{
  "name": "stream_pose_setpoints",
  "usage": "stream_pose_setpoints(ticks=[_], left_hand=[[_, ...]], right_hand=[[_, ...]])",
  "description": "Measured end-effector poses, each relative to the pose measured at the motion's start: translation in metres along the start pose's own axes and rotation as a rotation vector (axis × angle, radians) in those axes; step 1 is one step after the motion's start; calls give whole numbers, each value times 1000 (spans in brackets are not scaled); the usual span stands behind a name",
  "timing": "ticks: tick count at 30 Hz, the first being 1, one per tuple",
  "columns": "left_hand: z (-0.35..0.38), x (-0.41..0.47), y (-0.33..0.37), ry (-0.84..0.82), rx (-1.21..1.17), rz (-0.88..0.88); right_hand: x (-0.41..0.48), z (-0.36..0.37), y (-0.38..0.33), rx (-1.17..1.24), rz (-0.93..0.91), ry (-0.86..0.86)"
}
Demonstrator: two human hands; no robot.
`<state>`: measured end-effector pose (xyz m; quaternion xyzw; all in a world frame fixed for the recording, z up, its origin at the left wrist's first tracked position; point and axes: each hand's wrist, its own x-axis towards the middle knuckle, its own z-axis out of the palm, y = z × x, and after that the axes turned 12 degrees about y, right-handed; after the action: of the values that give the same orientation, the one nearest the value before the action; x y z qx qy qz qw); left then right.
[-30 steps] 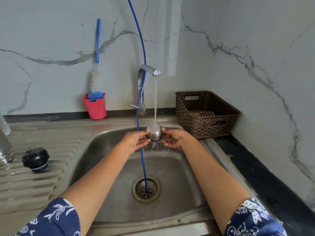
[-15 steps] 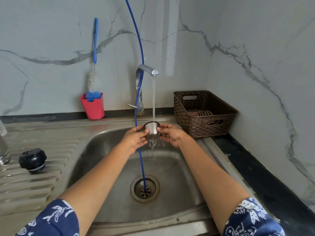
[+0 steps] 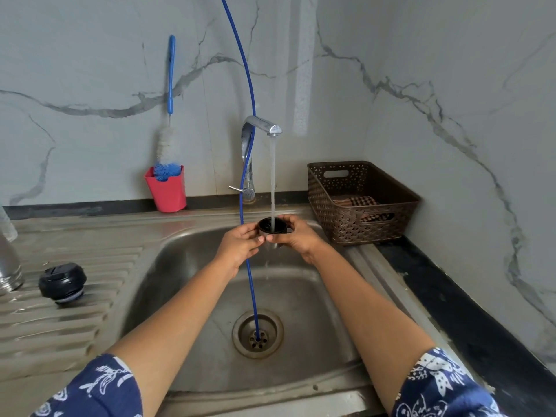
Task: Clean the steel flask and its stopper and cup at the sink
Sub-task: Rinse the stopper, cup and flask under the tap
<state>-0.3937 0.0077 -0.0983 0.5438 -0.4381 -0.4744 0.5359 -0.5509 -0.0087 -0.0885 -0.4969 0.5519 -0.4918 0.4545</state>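
Observation:
I hold the small steel cup [image 3: 272, 227] mouth up under the running tap [image 3: 261, 125], over the sink [image 3: 192, 266]. Its inside looks dark, and the stream falls into it. My left hand [image 3: 239, 243] grips its left side and my right hand [image 3: 298, 236] its right side. The black stopper [image 3: 62, 282] rests on the ribbed drainboard at the left. The steel flask [image 3: 9, 263] stands at the far left edge, cut off by the frame.
A blue hose [image 3: 249, 164] hangs from above into the drain [image 3: 257, 333], passing just left of the cup. A red holder [image 3: 167, 189] with a bottle brush [image 3: 168, 139] stands against the back wall. A brown basket [image 3: 359, 203] with a checked cloth sits right of the sink.
The cup has been turned from bottom up to mouth up under the stream. Both hands have stayed on it at about the same spot.

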Motion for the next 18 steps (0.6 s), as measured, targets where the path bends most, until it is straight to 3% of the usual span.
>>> stream_pose_setpoints(ticks=[7,12,15,18], left_hand=[[-21,-15,7,26,232,82],[-58,-28,3,96,387,139],[-67,-34,-2,117,407,140],[-64,-37,-5,101,423,137]], right_hand=[[-8,12,-7,-151,-79,94],[-5,-2,-15,-437,-20,-4],[-7,2,-16,-466,-59,61],[-9,6,-19,-449,-20,6]])
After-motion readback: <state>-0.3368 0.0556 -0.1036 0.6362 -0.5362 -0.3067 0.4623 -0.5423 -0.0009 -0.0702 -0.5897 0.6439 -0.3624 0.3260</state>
